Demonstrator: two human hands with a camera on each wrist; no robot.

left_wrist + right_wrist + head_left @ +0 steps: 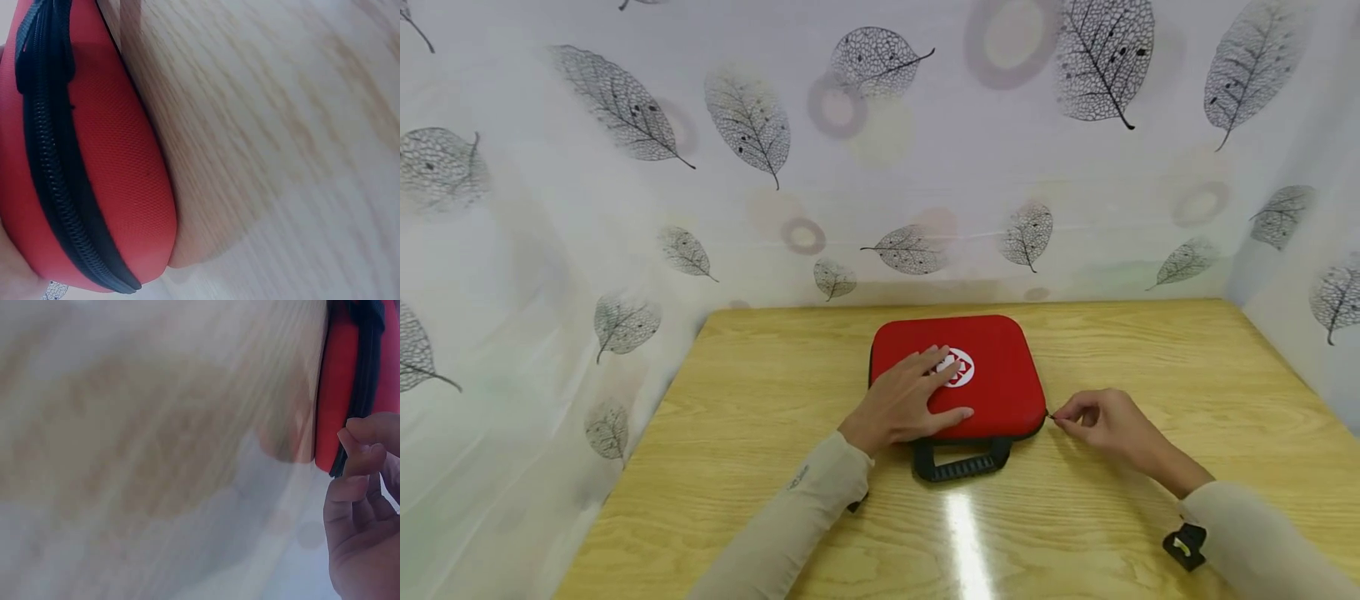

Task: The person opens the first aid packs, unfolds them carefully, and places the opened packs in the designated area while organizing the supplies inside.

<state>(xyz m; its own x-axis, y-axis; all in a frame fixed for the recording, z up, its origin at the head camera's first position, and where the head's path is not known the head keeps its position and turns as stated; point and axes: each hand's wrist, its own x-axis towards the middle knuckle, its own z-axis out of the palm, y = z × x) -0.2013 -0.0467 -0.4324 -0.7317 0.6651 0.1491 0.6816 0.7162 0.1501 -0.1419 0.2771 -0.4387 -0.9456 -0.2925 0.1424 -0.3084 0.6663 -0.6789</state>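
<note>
A red zippered case [1000,358] with a round white emblem [966,367] on its lid lies flat on the table. Its black carrying handle [962,468] points toward me. Spread out on the lid's left part rests my left hand [902,400], partly covering the emblem. At the near right corner my right hand [1108,425] pinches the small dark zipper pull [1050,416] between thumb and fingertips. The left wrist view shows the black zipper [53,169] closed along the case's side. In the right wrist view the fingers [365,462] hide most of the pull.
The wood-grain table [760,400] extends around the case on all sides. Behind it and at both sides hangs a pale leaf-patterned cloth [925,167]. A small black object [1186,546] sits at my right wrist.
</note>
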